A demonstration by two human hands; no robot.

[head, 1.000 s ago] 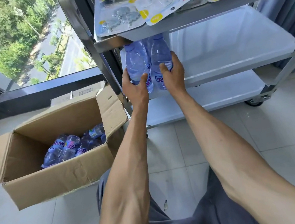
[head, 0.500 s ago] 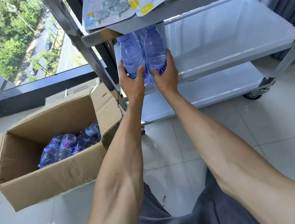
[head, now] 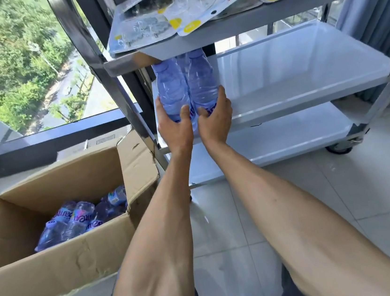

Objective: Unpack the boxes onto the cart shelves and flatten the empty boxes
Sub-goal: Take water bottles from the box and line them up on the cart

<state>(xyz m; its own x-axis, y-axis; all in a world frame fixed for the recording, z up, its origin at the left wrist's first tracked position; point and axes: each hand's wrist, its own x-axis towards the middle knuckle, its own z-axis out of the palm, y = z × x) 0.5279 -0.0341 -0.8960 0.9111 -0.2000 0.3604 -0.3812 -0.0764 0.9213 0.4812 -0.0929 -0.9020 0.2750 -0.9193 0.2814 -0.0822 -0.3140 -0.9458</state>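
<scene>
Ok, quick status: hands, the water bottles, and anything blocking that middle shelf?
Left hand and right hand each grip a bottle upright at the middle shelf corner. More bottles in the box. Top shelf edge close overhead.

Partial purple lettering on boxed bottles (head: 75,221), unreadable; blister pack (head: 206,6) print illegible

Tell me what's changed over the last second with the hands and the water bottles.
Little changed: the left hand and right hand still grip the two bottles upright at the middle shelf's left front corner. The box still holds bottles.
</scene>
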